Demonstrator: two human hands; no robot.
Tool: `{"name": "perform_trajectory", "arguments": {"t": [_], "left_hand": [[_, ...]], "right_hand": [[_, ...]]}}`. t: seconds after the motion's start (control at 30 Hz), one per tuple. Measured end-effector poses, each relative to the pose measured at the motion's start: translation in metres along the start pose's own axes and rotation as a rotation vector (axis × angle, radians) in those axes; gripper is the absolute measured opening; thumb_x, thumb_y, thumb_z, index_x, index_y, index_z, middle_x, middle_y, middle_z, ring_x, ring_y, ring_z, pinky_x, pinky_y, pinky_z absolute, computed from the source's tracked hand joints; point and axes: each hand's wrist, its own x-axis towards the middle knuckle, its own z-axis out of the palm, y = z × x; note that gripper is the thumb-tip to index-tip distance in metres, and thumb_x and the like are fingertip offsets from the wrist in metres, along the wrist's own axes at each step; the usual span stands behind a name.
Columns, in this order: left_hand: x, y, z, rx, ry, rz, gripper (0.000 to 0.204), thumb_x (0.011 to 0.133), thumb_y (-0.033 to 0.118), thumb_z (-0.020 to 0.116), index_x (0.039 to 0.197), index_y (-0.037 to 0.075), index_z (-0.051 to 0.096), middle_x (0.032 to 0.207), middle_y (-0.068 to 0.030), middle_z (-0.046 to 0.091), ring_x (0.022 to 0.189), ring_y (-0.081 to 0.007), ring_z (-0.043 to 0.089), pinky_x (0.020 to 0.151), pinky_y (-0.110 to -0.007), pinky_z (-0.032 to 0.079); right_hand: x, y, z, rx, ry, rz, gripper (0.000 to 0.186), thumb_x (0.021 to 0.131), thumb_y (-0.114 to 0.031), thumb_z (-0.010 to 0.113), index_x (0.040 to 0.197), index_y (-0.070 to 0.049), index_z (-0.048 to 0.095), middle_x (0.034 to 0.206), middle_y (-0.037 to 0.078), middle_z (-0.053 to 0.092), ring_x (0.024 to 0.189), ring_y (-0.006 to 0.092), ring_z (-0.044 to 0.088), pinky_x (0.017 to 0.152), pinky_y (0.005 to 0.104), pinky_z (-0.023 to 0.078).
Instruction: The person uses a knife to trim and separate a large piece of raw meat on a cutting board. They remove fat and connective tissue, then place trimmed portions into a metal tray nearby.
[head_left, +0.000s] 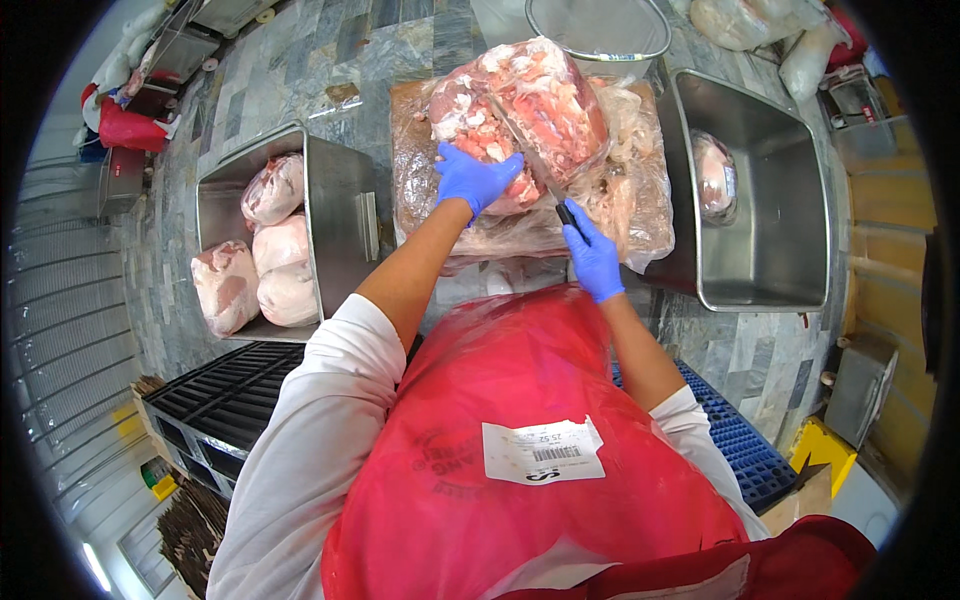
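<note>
A large block of red meat with white fat [555,105], partly wrapped in clear plastic, lies on a plastic-covered cardboard slab [415,190] in front of me. My left hand [472,178], in a blue glove, rests on the near left part of the meat, its thumb and fingers spread. In my right hand [592,255], also gloved in blue, is the black handle of a long knife [540,168]. Its blade slants up and left across the top of the block, along a split in the meat. Loose plastic film [625,130] bunches at the right of the meat.
A metal tub [340,200] at left holds several pale wrapped meat pieces [288,245]. Another metal tub [770,240] at right contains one wrapped piece [712,175]. Behind the slab stands a round-rimmed container [610,30]. Black [235,385] and blue [735,440] plastic pallets flank me.
</note>
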Motion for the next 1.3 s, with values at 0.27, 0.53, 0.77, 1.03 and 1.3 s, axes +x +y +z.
{"name": "perform_trajectory", "arguments": {"t": [0.27,0.53,0.77,1.03,1.3], "left_hand": [[0.008,-0.010,0.010,0.020,0.003,-0.023,0.150,0.063,0.070,0.087,0.156,-0.015,0.004,0.156,-0.0477,0.023,0.139,-0.0541,0.047,0.114,-0.049,0.045],[-0.001,-0.001,0.005,-0.016,0.000,-0.039,0.152,0.064,0.070,0.085,0.158,-0.013,-0.001,0.158,-0.0467,0.020,0.137,-0.0538,0.051,0.112,-0.049,0.048],[-0.004,-0.002,0.002,-0.093,-0.007,-0.019,0.153,0.062,0.070,0.087,0.157,-0.014,0.002,0.157,-0.0494,0.019,0.140,-0.0574,0.044,0.115,-0.051,0.044],[-0.004,-0.003,-0.003,-0.061,-0.011,-0.021,0.147,0.064,0.068,0.087,0.157,-0.012,0.007,0.153,-0.0448,0.029,0.134,-0.0541,0.052,0.109,-0.051,0.049],[-0.009,0.000,-0.002,-0.013,0.001,-0.019,0.145,0.066,0.069,0.084,0.160,-0.010,0.006,0.155,-0.0393,0.032,0.132,-0.0500,0.056,0.107,-0.050,0.052]], "right_hand": [[-0.002,-0.085,-0.072,0.116,-0.118,0.373,0.047,0.105,-0.018,0.063,0.151,-0.012,0.057,0.108,0.005,0.077,0.082,0.0150,0.069,0.080,0.0296,0.056],[-0.037,-0.150,-0.132,-0.668,-0.215,0.195,0.052,0.095,-0.025,0.073,0.145,-0.034,0.063,0.079,0.015,0.069,0.073,0.0366,0.070,0.070,0.0469,0.056],[-0.014,-0.162,-0.128,-0.866,-0.279,0.153,0.050,0.095,-0.027,0.072,0.144,-0.035,0.062,0.079,0.019,0.067,0.073,0.0382,0.069,0.069,0.0490,0.055],[-0.005,-0.173,-0.134,-0.721,-0.279,0.131,0.049,0.095,-0.024,0.073,0.143,-0.030,0.065,0.076,0.021,0.066,0.070,0.0394,0.068,0.066,0.0488,0.054],[0.019,-0.214,-0.117,-1.006,-0.432,0.082,0.050,0.099,-0.024,0.066,0.148,-0.028,0.058,0.082,0.020,0.070,0.072,0.0401,0.069,0.066,0.0515,0.056]]}}
